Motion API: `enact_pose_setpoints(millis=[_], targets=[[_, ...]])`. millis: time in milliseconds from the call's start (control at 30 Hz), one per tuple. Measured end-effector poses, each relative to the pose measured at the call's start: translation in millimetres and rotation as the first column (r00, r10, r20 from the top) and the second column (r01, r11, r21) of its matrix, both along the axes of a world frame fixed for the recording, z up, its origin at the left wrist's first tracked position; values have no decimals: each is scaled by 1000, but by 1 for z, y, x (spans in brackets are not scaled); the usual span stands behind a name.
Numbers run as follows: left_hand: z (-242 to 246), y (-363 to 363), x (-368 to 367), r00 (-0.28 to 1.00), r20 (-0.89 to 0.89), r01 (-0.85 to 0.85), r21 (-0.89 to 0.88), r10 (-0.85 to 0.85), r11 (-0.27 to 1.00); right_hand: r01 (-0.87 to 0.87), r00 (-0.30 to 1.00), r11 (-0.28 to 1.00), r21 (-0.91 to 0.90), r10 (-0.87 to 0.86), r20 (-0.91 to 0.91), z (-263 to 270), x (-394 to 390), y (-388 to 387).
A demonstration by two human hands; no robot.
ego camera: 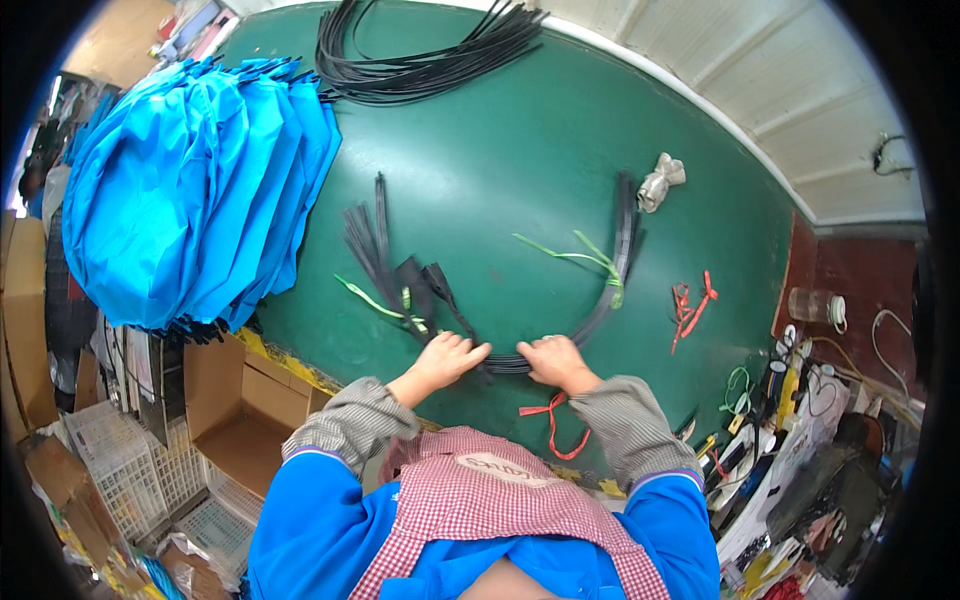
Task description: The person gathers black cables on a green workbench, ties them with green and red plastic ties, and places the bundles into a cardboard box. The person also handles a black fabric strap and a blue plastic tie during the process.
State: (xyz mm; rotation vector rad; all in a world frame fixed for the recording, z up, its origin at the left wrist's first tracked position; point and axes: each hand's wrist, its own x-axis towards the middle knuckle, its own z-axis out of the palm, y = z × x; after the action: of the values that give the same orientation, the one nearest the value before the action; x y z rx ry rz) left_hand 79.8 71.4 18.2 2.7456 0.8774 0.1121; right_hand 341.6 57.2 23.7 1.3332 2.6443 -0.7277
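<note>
A bundle of thin black strips (604, 307) lies curved in a U on the green tabletop (480, 195), close to its front edge. My left hand (448, 360) grips the bundle left of its middle, and my right hand (556, 363) grips it a short way to the right. Bright green ties (615, 283) circle the right arm of the bundle, their loose ends pointing left. Another green tie (382, 306) is around the left part, where the strip ends fan out. Beside my left hand, a piece of black fabric (417, 289) stands up against the strips.
Blue fabric covers with black ends (202, 195) are stacked at the left. More black strips (427, 71) lie at the back. A crumpled silvery wrapper (661, 182) and red ties (690, 307) lie to the right. Tools (780, 382) crowd the right edge; an open cardboard box (240, 412) stands below left.
</note>
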Motion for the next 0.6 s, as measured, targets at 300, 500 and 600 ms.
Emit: enact_pose_setpoints(millis=[300, 500, 600], targets=[[31, 68, 94, 931, 361, -90, 104, 47, 990, 421, 889, 891, 172, -443, 118, 13, 167, 16], [14, -43, -42, 895, 187, -374, -175, 404, 911, 768, 616, 623, 148, -782, 98, 40, 208, 37], [26, -125, -106, 739, 63, -626, -306, 671, 717, 553, 744, 674, 490, -664, 74, 5, 205, 57]])
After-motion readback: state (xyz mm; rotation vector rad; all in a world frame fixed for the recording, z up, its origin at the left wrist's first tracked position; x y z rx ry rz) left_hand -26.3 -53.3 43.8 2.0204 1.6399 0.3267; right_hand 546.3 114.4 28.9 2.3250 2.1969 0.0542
